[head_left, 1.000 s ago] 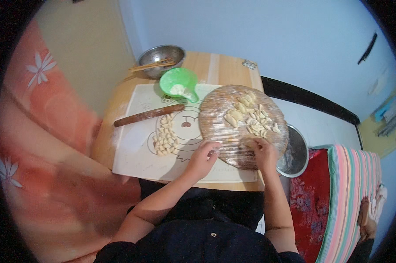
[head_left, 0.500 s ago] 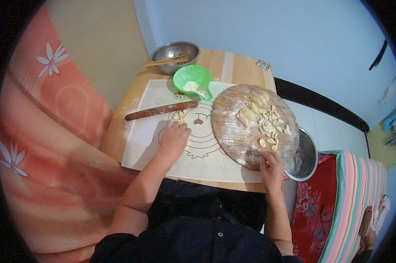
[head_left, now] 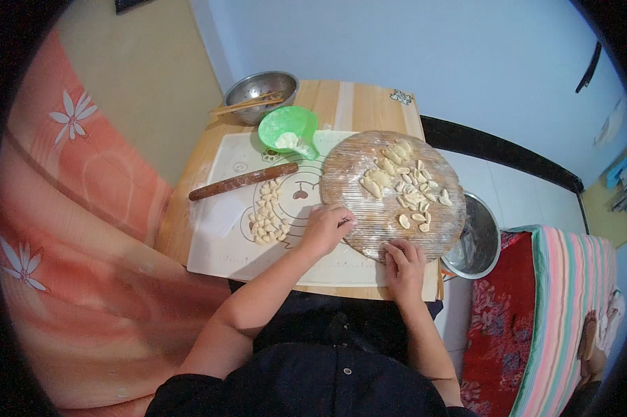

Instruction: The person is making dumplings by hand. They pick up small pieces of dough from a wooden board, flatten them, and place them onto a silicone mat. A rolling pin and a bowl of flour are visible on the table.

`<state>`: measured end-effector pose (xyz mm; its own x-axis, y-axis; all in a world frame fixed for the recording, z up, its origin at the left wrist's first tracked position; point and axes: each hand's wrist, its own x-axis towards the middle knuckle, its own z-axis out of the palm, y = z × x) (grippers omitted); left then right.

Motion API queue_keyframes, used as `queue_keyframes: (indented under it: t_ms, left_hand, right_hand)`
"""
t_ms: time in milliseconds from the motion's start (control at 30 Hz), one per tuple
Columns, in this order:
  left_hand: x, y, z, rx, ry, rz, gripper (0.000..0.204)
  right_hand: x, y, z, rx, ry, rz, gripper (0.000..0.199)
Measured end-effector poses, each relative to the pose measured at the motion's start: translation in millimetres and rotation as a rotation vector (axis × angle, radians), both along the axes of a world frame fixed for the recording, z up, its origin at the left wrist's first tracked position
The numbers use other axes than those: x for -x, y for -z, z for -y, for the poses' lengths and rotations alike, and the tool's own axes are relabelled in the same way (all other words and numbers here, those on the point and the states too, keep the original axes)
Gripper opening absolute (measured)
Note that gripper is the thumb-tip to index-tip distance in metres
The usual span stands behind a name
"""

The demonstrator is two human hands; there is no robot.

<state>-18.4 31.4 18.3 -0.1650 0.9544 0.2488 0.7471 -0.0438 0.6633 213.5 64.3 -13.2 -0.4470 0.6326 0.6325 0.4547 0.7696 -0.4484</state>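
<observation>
A round woven tray (head_left: 369, 226) lies on the right of the wooden table and carries several small shaped dough pieces (head_left: 403, 187). My right hand (head_left: 403, 264) rests flat on the tray's near edge. My left hand (head_left: 327, 228) is curled at the tray's left rim, fingers closed as if pinching a small bit of dough; what is inside them is hidden. Left of that hand, several small cut dough lumps (head_left: 268, 215) lie on a white pastry mat (head_left: 219, 233).
A wooden rolling pin (head_left: 242, 181) lies across the mat. Behind it stand a green plastic scoop-bowl with flour (head_left: 287, 129) and a steel bowl with chopsticks (head_left: 259, 94). Another steel bowl (head_left: 474, 240) juts out under the tray's right side. Striped bedding (head_left: 563, 313) is at right.
My left hand went out to the dough lumps on the mat half a second ago and has come back to the tray's left rim. The right hand stayed at the tray's near edge.
</observation>
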Motion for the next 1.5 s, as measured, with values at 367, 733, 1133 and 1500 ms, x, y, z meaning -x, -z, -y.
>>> queue_keyframes:
  t_ms: [367, 733, 1133, 1500]
  left_hand:
    - [12, -12, -25, 0.448, -0.254, -0.219, 0.112]
    - [31, -1, -59, 0.484, -0.362, -0.137, 0.115]
    - [5, -9, -7, -0.020, -0.141, -0.498, 0.024]
    - [-33, -24, -46, 0.107, -0.020, 0.108, 0.029]
  right_hand:
    - [-1, -4, 5, 0.039, 0.022, 0.044, 0.028]
    - [-3, -2, 5, 0.079, 0.021, -0.002, 0.025]
    - [-4, -2, 5, 0.065, 0.023, -0.006, 0.027]
    - [-1, -5, 6, 0.086, 0.010, -0.021, 0.029]
